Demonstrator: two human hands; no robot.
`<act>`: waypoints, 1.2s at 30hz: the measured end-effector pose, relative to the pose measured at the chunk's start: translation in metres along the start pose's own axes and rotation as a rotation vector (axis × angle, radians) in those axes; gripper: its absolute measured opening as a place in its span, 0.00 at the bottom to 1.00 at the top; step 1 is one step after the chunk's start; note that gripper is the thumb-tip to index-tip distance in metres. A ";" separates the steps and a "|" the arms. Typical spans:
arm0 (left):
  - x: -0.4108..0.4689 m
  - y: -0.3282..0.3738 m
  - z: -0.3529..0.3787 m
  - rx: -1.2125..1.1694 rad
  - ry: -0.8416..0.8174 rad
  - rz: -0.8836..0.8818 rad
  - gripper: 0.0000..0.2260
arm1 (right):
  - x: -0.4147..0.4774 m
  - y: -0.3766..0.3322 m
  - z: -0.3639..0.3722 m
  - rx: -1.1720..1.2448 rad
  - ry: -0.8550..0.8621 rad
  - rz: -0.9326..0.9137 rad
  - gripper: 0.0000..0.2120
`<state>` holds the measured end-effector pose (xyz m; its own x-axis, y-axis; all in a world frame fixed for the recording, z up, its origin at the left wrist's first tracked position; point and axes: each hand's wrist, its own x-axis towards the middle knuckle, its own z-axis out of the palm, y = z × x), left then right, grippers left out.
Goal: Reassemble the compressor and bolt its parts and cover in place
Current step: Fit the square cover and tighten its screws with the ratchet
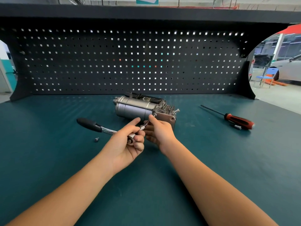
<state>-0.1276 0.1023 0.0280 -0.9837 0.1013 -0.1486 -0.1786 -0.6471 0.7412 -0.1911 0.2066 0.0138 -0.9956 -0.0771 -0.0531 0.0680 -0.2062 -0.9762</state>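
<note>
While the left hand (125, 141) grips a ratchet wrench (104, 129) and the right hand (160, 130) pinches its extension (145, 124) at the compressor (135, 110), a loose bolt (96, 139) left of the compressor suggests bolting remains unfinished.

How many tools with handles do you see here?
2: a ratchet held at its head by the left hand, and a red-and-black screwdriver lying right of the compressor. None appears hidden.

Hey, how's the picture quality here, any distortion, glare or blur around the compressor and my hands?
Head view: wide-angle bends the pegboard and shelf edges; daylight blows out through the holes and at far right; the compressor shows a soft sheen, no harsh glare; left hand gripping the ratchet and right hand pinching its extension are sharp.
</note>
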 end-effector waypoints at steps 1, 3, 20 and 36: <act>0.000 -0.001 0.001 0.005 -0.025 0.003 0.14 | 0.000 0.000 0.000 0.015 -0.010 0.002 0.12; -0.001 -0.003 0.004 0.039 -0.067 0.022 0.16 | 0.001 -0.001 -0.002 0.066 -0.039 0.018 0.12; -0.003 0.006 0.001 -0.021 -0.021 0.001 0.11 | 0.008 0.011 -0.001 0.237 -0.122 0.094 0.22; -0.008 0.090 -0.074 -0.598 0.074 0.451 0.08 | 0.018 0.042 0.106 -1.235 -0.233 -0.449 0.21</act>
<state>-0.1345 -0.0127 0.0469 -0.9509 -0.3083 0.0259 0.3041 -0.9159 0.2620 -0.1993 0.0934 -0.0061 -0.8739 -0.4246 0.2368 -0.4859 0.7464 -0.4548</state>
